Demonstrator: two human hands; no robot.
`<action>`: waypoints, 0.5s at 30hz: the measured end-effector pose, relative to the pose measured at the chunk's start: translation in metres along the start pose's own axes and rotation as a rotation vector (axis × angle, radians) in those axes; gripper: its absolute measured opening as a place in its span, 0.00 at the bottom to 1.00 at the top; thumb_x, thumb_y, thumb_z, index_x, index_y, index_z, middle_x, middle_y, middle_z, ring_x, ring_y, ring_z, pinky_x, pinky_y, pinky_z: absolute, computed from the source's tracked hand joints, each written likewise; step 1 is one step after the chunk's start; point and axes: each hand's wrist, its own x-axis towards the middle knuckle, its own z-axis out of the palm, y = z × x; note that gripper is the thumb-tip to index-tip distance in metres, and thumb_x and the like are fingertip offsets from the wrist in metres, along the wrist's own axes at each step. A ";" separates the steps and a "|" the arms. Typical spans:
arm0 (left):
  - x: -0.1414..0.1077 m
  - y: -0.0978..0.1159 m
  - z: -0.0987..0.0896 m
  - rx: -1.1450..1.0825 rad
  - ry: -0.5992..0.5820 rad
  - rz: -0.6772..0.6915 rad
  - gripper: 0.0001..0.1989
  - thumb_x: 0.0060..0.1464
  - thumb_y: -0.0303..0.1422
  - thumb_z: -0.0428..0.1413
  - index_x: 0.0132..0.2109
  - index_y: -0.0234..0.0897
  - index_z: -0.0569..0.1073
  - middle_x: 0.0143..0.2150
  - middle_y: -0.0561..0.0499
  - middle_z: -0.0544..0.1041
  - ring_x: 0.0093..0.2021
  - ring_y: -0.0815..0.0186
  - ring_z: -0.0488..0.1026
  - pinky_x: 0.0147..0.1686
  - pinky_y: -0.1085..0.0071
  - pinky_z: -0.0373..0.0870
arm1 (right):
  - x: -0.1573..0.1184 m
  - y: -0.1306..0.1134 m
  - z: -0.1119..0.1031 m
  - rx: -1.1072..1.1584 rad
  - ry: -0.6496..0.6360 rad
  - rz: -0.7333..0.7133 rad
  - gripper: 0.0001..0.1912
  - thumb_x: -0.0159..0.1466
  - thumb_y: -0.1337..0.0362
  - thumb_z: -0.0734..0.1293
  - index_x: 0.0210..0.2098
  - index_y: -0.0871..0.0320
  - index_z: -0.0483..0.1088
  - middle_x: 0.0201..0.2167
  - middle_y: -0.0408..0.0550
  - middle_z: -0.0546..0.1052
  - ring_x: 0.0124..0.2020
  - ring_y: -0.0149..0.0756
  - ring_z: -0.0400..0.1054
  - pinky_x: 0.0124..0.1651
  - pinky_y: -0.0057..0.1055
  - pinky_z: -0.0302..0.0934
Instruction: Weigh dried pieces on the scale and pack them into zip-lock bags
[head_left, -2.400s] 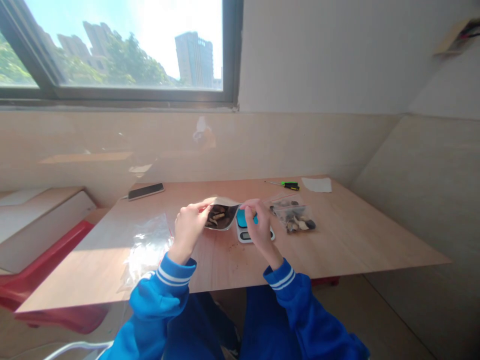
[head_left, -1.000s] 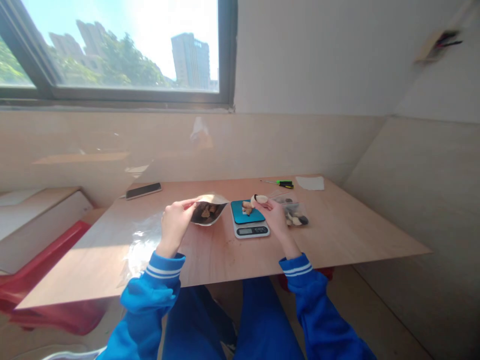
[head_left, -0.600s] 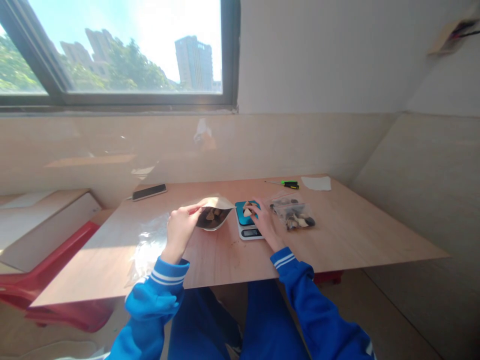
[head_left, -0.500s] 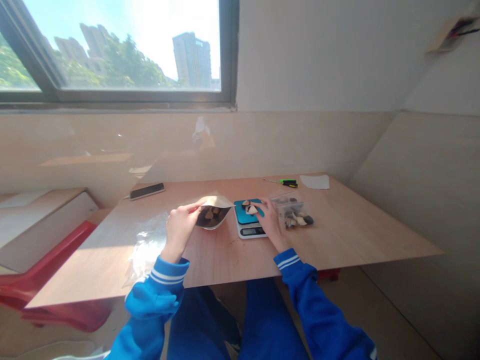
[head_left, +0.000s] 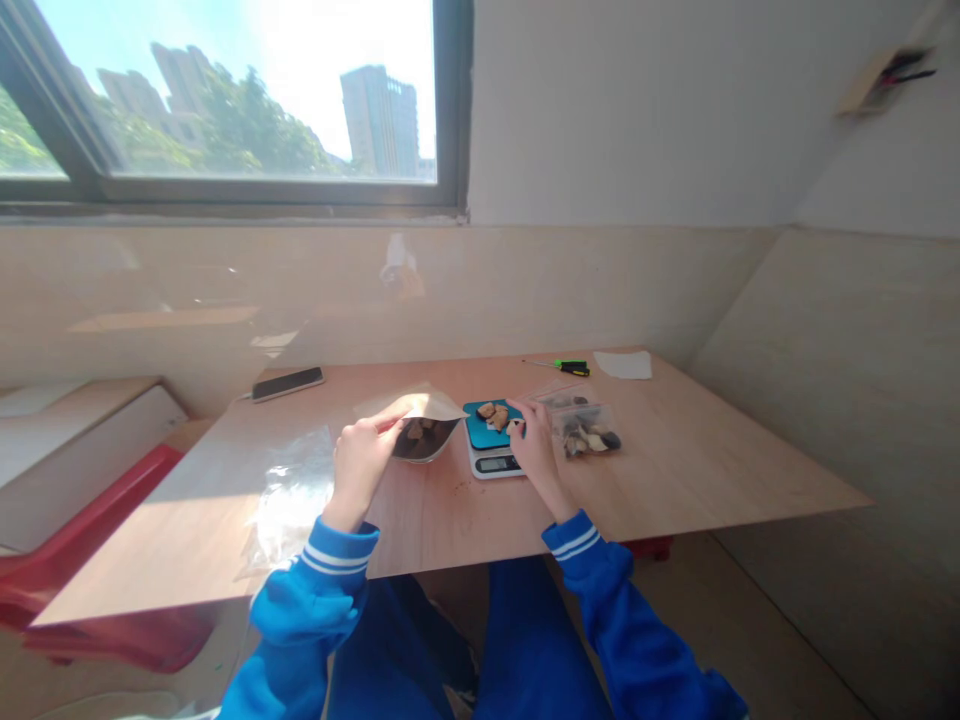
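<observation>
My left hand (head_left: 361, 452) pinches the rim of an open paper pouch (head_left: 441, 404) and keeps its mouth apart. Brown dried pieces (head_left: 420, 432), perhaps mushroom, show inside its dark interior. To the right stands a white kitchen scale (head_left: 480, 470) with a blue top; its digits are too small to read. Several dried chunks (head_left: 496, 415) lie on that top. Over the scale's right side, my right hand (head_left: 534, 442) has thumb and fingers closed around a pale dried piece (head_left: 514, 427), close to the surface.
Clear zip bags of dark and pale pieces (head_left: 592, 438) lie right of the scale. Behind are a screwdriver (head_left: 571, 368) and white paper (head_left: 624, 365). A phone (head_left: 288, 384) and clear plastic bags (head_left: 289, 500) are at left. A red chair (head_left: 150, 490) stands beside the table.
My right hand has drawn slightly back from the scale's middle, leaving brown chunks in plain sight on its top. My left hand still grips the pouch. The view has shifted a little.
</observation>
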 end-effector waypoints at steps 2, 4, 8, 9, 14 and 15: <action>-0.001 0.002 0.002 -0.013 -0.016 -0.018 0.17 0.57 0.43 0.51 0.48 0.46 0.79 0.44 0.46 0.82 0.46 0.56 0.78 0.41 0.70 0.71 | -0.005 -0.034 -0.007 0.172 -0.069 -0.080 0.20 0.60 0.77 0.55 0.42 0.58 0.74 0.41 0.53 0.73 0.46 0.42 0.68 0.51 0.41 0.64; -0.002 0.004 0.004 -0.029 -0.030 -0.024 0.17 0.57 0.43 0.51 0.48 0.47 0.79 0.45 0.47 0.81 0.47 0.56 0.78 0.41 0.70 0.71 | -0.013 -0.066 -0.009 0.319 -0.283 -0.211 0.20 0.62 0.77 0.54 0.41 0.56 0.74 0.39 0.48 0.75 0.44 0.37 0.69 0.49 0.35 0.65; -0.006 0.005 0.007 -0.039 -0.031 0.005 0.16 0.58 0.41 0.51 0.48 0.46 0.79 0.47 0.47 0.81 0.47 0.56 0.77 0.42 0.70 0.71 | -0.031 -0.097 0.012 0.205 -0.593 -0.394 0.22 0.62 0.79 0.54 0.50 0.61 0.70 0.49 0.52 0.75 0.53 0.36 0.67 0.56 0.34 0.62; -0.008 0.004 0.008 -0.036 -0.028 0.006 0.16 0.58 0.41 0.52 0.48 0.46 0.79 0.47 0.47 0.81 0.48 0.56 0.77 0.42 0.69 0.71 | -0.034 -0.098 0.021 0.114 -0.618 -0.411 0.23 0.61 0.80 0.55 0.51 0.63 0.70 0.51 0.54 0.74 0.54 0.38 0.67 0.57 0.35 0.62; -0.018 -0.001 0.013 -0.051 -0.030 -0.003 0.15 0.58 0.40 0.52 0.49 0.46 0.78 0.47 0.47 0.80 0.50 0.55 0.76 0.45 0.68 0.72 | -0.025 -0.097 0.071 -0.033 -0.613 -0.383 0.19 0.58 0.81 0.59 0.45 0.67 0.73 0.44 0.62 0.77 0.44 0.47 0.72 0.46 0.40 0.69; -0.019 -0.002 0.013 -0.056 -0.028 -0.003 0.15 0.58 0.40 0.52 0.49 0.47 0.78 0.47 0.47 0.80 0.50 0.56 0.76 0.45 0.67 0.72 | -0.019 -0.100 0.080 -0.023 -0.599 -0.380 0.17 0.58 0.81 0.60 0.43 0.66 0.74 0.42 0.61 0.78 0.42 0.47 0.73 0.46 0.39 0.69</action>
